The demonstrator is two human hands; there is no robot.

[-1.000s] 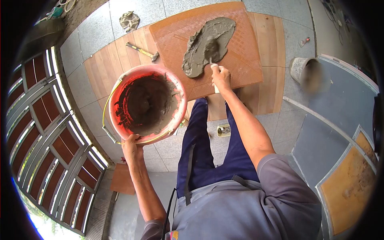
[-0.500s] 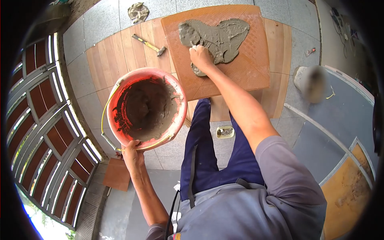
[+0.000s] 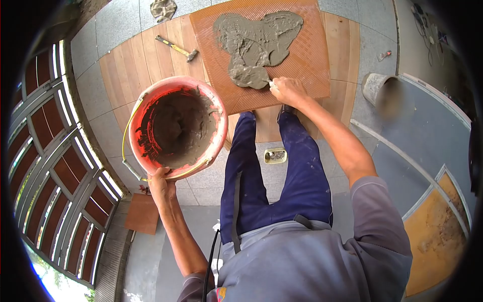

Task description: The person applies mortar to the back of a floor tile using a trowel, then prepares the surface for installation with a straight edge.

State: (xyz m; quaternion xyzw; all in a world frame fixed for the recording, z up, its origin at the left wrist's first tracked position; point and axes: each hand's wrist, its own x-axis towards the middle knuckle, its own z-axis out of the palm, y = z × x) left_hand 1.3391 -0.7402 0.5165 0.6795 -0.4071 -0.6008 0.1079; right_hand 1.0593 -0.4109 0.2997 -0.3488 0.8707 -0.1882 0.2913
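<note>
My left hand (image 3: 161,184) is closed on the near rim of a red bucket (image 3: 221,121), which is tilted toward me and holds wet grey mortar (image 3: 181,126). My right hand (image 3: 288,91) is closed around the handle of a trowel (image 3: 270,83); its blade is hidden in or under mortar. It is over the near part of a large orange-brown ridged tile (image 3: 307,75), lying back side up. A thick, uneven patch of mortar (image 3: 259,40) covers the tile's far and middle parts, with a rounded lobe beside the trowel.
A hammer (image 3: 176,49) and a crumpled cloth (image 3: 163,10) lie left of the tile. A small tray (image 3: 275,155) sits between my legs. At right is a mortar-stained bucket (image 3: 375,90); at left, a slatted gate (image 3: 65,166) and a loose brown tile (image 3: 141,214).
My right hand has moved from the patch's left side toward the tile's near edge, on the right. Mortar now spreads into a larger lobe there. My left hand still grips the bucket.
</note>
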